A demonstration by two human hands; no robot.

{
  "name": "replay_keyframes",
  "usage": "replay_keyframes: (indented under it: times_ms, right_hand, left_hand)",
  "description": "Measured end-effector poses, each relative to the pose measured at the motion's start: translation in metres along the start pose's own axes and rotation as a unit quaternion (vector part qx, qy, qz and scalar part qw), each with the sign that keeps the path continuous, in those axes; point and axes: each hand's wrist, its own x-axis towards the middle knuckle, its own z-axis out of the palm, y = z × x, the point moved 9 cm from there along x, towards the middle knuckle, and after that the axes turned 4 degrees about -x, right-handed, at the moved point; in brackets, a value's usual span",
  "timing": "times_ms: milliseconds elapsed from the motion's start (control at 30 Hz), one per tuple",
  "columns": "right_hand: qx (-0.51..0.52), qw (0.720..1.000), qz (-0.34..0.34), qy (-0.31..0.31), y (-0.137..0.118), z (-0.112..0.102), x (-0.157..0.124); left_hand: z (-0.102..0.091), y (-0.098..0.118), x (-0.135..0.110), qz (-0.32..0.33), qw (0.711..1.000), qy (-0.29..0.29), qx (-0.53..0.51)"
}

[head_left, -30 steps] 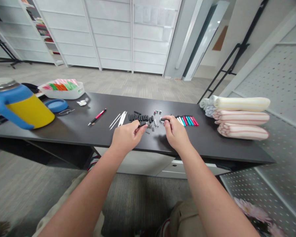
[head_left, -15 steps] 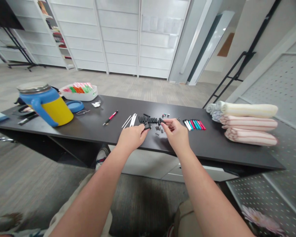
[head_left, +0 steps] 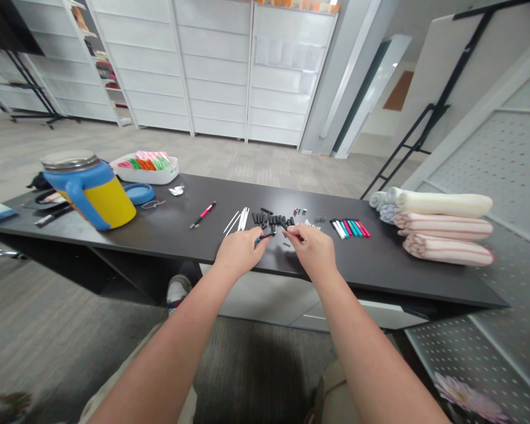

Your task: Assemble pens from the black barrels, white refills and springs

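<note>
My left hand (head_left: 238, 253) is closed around a slim pen part (head_left: 267, 235), black with a bit of teal showing by the fingers. Facing it, my right hand (head_left: 315, 247) pinches a small black tube-like piece (head_left: 284, 225) at its fingertips. Just beyond both hands lies a cluster of short black pen grips (head_left: 260, 218). White refill-like sticks (head_left: 244, 218) rest to the left of it. On the right, white, teal and pink pen barrels (head_left: 350, 228) lie in a row. Tiny metal parts (head_left: 320, 219) sit between the barrels and the grips.
A pink and black pen (head_left: 202, 215) lies to the left. Farther left stand a blue and yellow mug (head_left: 110, 203), its blue lid (head_left: 139, 192) and a white basket (head_left: 159, 175) of colourful packets. Rolled towels (head_left: 446, 224) are stacked at the desk's right end.
The black piece in my right hand has come slightly nearer and lower, towards the left hand's part. Teal now shows at my left fingers. The camera view has shifted a little.
</note>
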Motion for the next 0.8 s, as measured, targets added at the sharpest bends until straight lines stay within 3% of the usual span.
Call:
replay_keyframes:
  times_ms: [333, 533, 800]
  right_hand:
    - [-0.008, 0.999, 0.034, -0.018, 0.002, 0.003, 0.003]
    - [-0.05, 0.996, 0.063, -0.032, 0.002, 0.014, 0.015]
    - [-0.078, 0.992, 0.061, -0.075, 0.004, 0.033, 0.018]
  left_hand:
    - [0.002, -0.002, 0.001, -0.002, 1.0, -0.003, -0.03]
    - [0.003, 0.0, 0.001, 0.002, 1.0, 0.004, -0.002]
    - [-0.005, 0.008, -0.001, 0.028, 0.998, 0.029, -0.056]
